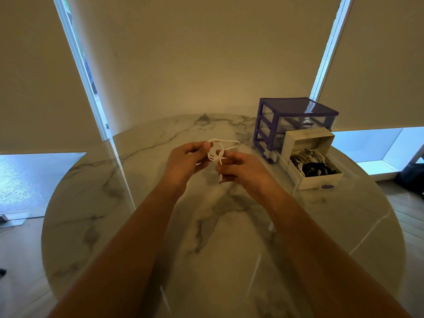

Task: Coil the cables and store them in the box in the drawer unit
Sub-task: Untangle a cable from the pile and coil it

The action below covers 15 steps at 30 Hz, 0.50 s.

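A thin white cable (216, 150) is wound into a small coil above the middle of the marble table (137, 203). My left hand (187, 159) pinches the coil at its left side. My right hand (243, 169) pinches the loose end, which hangs down past my fingers. To the right stands a purple and clear drawer unit (296, 121). Its bottom drawer is pulled out and carries a white box (314, 180) holding several coiled white and black cables (309, 164).
The round table's edge curves near on both sides. Roller blinds and window frames rise behind it. Wooden floor shows at the left and right, with a dark object (413, 177) on the floor at the far right.
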Tool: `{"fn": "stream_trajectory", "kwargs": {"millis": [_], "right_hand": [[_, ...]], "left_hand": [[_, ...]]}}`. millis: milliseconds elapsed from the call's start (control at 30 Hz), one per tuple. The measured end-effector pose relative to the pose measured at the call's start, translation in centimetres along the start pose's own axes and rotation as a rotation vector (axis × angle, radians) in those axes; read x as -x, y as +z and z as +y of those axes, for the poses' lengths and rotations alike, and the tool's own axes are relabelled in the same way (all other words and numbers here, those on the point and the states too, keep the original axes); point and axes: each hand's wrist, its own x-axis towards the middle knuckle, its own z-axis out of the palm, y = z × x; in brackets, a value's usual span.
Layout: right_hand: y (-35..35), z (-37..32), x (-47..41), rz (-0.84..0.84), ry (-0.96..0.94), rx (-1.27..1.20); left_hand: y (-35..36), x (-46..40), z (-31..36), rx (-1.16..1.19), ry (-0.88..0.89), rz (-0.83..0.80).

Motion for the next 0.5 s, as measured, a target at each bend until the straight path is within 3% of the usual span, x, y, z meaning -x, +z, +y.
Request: {"fn": "stream_trajectory", "kwargs": {"millis": [167,500], "right_hand": [[-1.4,0.1,-0.3,0.150,-0.067,0.458],[-2.2,1.1,-1.0,0.194,0.049,0.831]], "left_hand": [[-0.7,-0.4,0.0,0.072,0.012,0.086],[-1.6,-1.2,0.0,0.186,0.038,0.179]]}}
